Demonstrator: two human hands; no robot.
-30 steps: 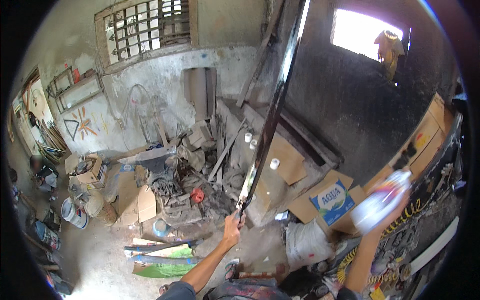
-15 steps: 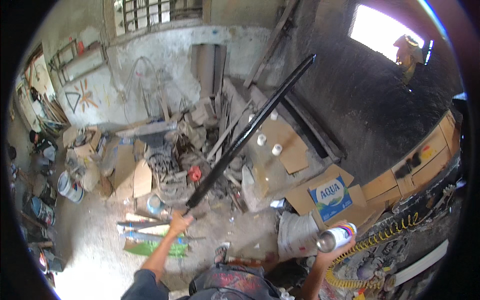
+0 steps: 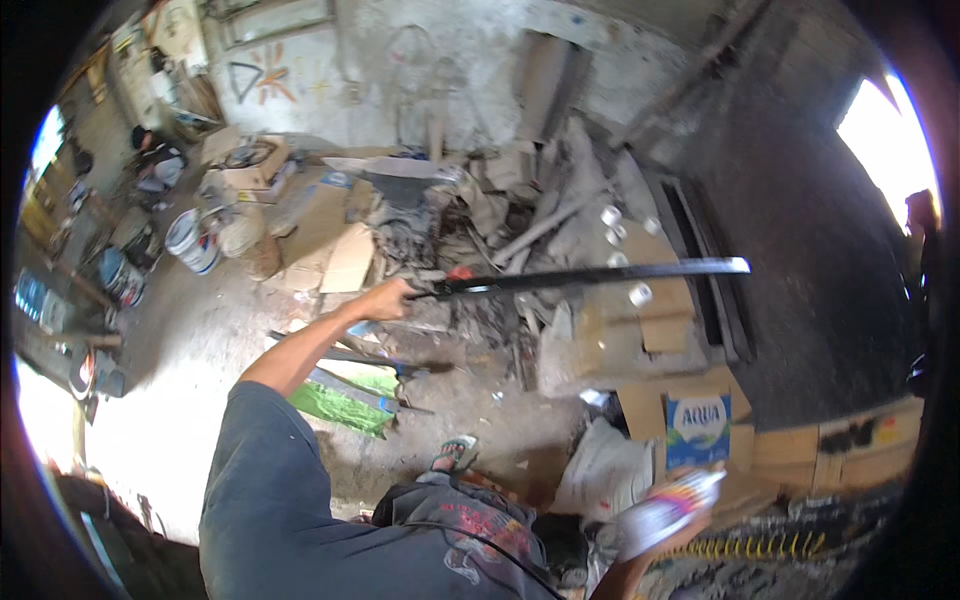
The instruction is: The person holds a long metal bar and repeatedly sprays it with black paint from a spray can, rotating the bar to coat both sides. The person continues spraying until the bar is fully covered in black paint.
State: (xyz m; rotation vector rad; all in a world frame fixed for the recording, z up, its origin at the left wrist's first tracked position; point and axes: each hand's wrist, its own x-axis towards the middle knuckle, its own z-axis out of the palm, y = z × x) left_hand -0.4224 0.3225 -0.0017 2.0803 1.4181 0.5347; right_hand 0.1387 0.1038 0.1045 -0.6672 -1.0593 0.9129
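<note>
My left hand (image 3: 385, 300) is closed around the thin end of a long, glossy black blade-shaped piece (image 3: 580, 279). The piece stretches nearly level to the right, its tip catching the light. At the lower right, my right hand (image 3: 692, 528) grips a white spray can (image 3: 668, 512) with a colourful label, tilted and slightly blurred. The can stays well apart from the black piece. Below my left forearm, several long strips lie on the floor over a green sheet (image 3: 345, 408).
Scrap and rubble (image 3: 480, 215) lie by the far wall. A low slab (image 3: 590, 345) carries cardboard and several small white rolls (image 3: 640, 294). At right are an open carton (image 3: 745, 385), a white sack (image 3: 605, 470) and a yellow coiled hose (image 3: 770, 545). Buckets (image 3: 190, 240) and a person (image 3: 157, 160) are at left.
The black piece has swung from a steep upward slant to nearly level, pointing right. My left hand has risen. The spray can has shifted slightly lower, and the whole view has turned.
</note>
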